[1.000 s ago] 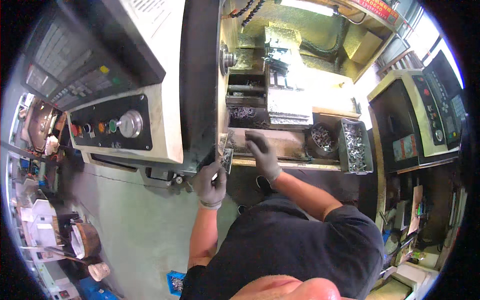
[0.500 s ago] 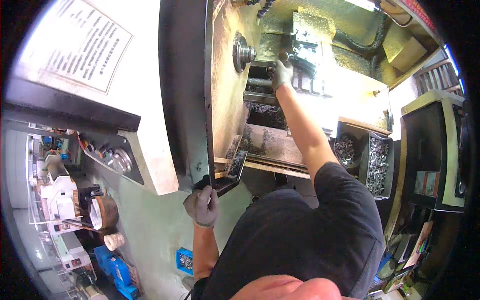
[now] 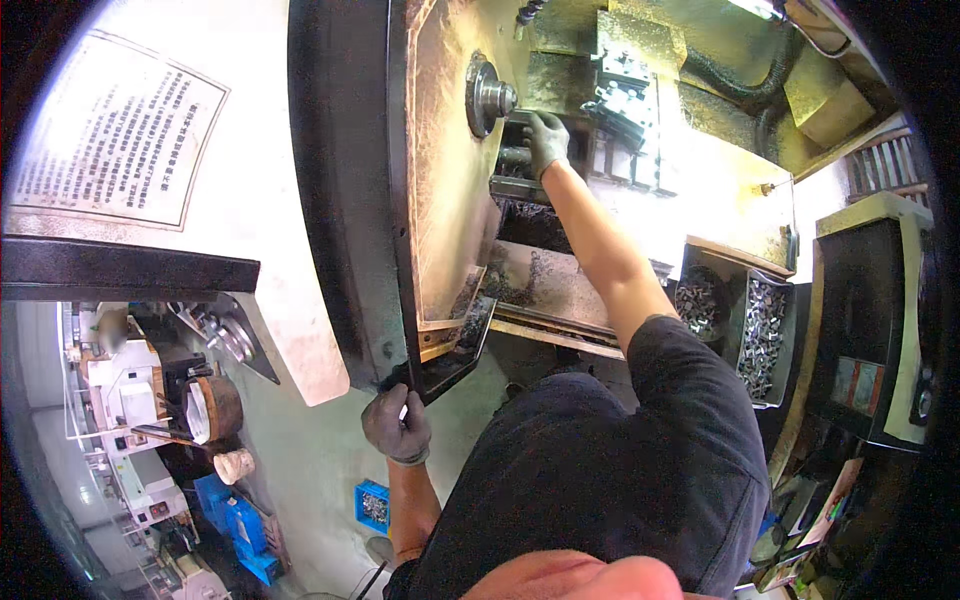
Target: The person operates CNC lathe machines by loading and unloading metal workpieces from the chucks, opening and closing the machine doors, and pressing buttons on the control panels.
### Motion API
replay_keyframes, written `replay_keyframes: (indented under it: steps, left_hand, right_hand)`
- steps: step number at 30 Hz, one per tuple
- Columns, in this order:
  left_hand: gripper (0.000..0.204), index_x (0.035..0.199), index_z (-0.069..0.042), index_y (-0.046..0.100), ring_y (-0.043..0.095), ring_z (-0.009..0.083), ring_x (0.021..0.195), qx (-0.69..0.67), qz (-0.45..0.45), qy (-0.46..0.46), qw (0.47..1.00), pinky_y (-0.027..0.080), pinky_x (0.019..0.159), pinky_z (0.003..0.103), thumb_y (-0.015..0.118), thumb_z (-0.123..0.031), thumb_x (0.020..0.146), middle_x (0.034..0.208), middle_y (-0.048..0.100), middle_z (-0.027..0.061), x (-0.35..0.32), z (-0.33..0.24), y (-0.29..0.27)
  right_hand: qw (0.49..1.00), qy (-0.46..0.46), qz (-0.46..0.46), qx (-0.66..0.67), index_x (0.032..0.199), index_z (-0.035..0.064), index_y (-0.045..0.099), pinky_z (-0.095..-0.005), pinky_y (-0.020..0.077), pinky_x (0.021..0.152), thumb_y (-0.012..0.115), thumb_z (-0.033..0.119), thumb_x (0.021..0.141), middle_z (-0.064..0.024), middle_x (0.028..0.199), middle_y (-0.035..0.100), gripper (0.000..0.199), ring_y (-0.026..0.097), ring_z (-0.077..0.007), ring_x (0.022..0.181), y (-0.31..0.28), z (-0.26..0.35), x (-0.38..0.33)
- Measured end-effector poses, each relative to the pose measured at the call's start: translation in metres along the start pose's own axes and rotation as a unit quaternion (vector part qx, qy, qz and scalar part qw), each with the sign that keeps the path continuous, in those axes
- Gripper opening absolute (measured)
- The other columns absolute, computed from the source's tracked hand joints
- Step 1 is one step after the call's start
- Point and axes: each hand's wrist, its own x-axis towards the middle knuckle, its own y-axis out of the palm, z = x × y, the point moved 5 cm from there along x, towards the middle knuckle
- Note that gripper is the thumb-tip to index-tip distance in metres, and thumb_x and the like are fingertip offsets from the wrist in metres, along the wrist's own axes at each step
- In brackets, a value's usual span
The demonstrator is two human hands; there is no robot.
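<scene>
My right hand (image 3: 546, 142), in a grey glove, reaches into the metalworking lathe, just right of the round metal spindle chuck (image 3: 493, 99). Its fingers are bent together and point toward the chuck; what they pinch, if anything, is too small to make out. The tool block (image 3: 622, 108) stands to the right of this hand. My left hand (image 3: 397, 426), also gloved, is closed at the lower end of the black machine door edge (image 3: 365, 330). A small pale bit shows between its fingers, but I cannot tell what it is.
Metal chips (image 3: 540, 222) lie in the bed below the chuck. On the right, a grey tray (image 3: 776, 398) of small metal parts stands beside a round container (image 3: 698, 305) of more. A blue crate (image 3: 372, 505) with parts sits on the floor, and a control panel (image 3: 228, 335) juts out at left.
My right hand has moved left, away from the tool block and closer to the chuck. The left hand stays by the door edge, slightly lower in the picture. The whole view has shifted a little.
</scene>
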Motion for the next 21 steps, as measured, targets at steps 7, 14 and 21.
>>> replay_keyframes:
  steps: [7, 14, 21]
  left_hand:
    - [0.027, 0.099, -0.002, 0.064, 0.062, 0.0292, 0.059, -0.003, -0.001, -0.01, 1.0, 0.049, 0.055, 0.037, 0.073, -0.004, 0.073, 0.073, 0.064, 0.0122, -0.004, 0.002, 0.0]
    - [0.021, 0.099, -0.001, 0.065, 0.066, 0.0296, 0.07, 0.013, 0.03, -0.042, 0.999, 0.052, 0.064, 0.037, 0.071, -0.007, 0.079, 0.085, 0.069, 0.014, -0.003, 0.003, 0.001]
    - [0.021, 0.097, 0.002, 0.063, 0.065, 0.0288, 0.066, 0.014, -0.002, -0.017, 1.0, 0.052, 0.06, 0.035, 0.071, -0.006, 0.079, 0.084, 0.069, 0.016, -0.004, 0.003, 0.001]
  right_hand:
    - [0.989, -0.094, -0.003, -0.118, 0.105, -0.0004, 0.07, -0.0312, 0.0504, 0.078, 0.07, 0.028, 0.08, -0.0157, 0.096, 0.071, 0.038, 0.066, -0.0179, 0.085, 0.032, 0.031, 0.0]
    - [0.969, -0.136, -0.025, -0.203, 0.104, -0.0037, 0.069, -0.0326, 0.0505, 0.078, 0.066, 0.022, 0.085, -0.0177, 0.095, 0.071, 0.032, 0.067, -0.0211, 0.086, 0.037, 0.034, 0.026]
    - [0.987, -0.073, -0.087, -0.11, 0.104, -0.0032, 0.062, -0.0364, 0.0521, 0.075, 0.06, 0.017, 0.089, -0.0188, 0.088, 0.068, 0.025, 0.068, -0.027, 0.085, 0.031, 0.034, 0.001]
